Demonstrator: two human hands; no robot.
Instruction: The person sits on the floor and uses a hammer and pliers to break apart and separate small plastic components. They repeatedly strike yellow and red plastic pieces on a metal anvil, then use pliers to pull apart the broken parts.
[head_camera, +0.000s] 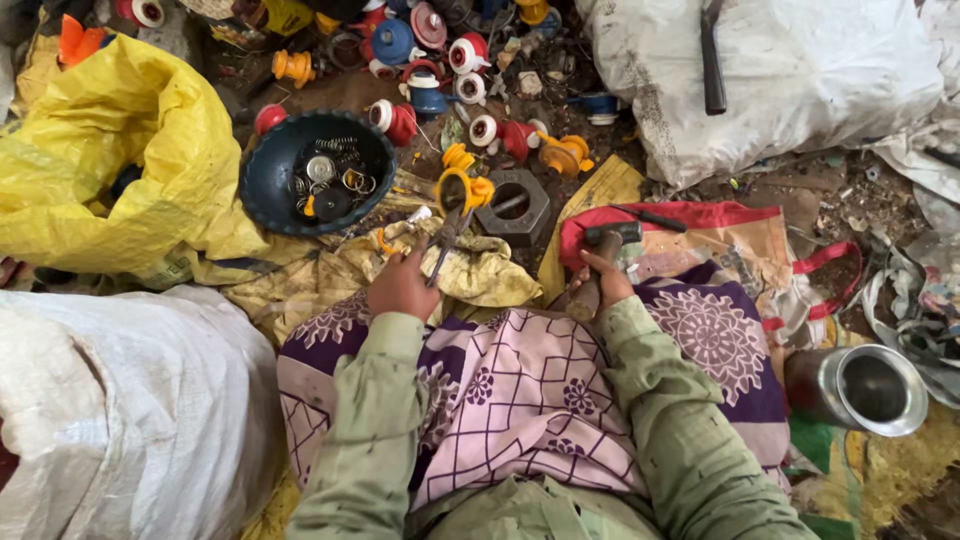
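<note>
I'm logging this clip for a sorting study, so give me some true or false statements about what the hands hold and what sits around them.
1. The right hand holds a hammer. True.
2. The left hand is empty. False: its grip is on pliers that clamp a yellow fitting.
3. The dark blue bowl holds small metal rings and springs. True.
4. The steel cup stands upright. False: it lies on its side.
5. A grey hexagonal block sits just beyond the pliers. True.
</note>
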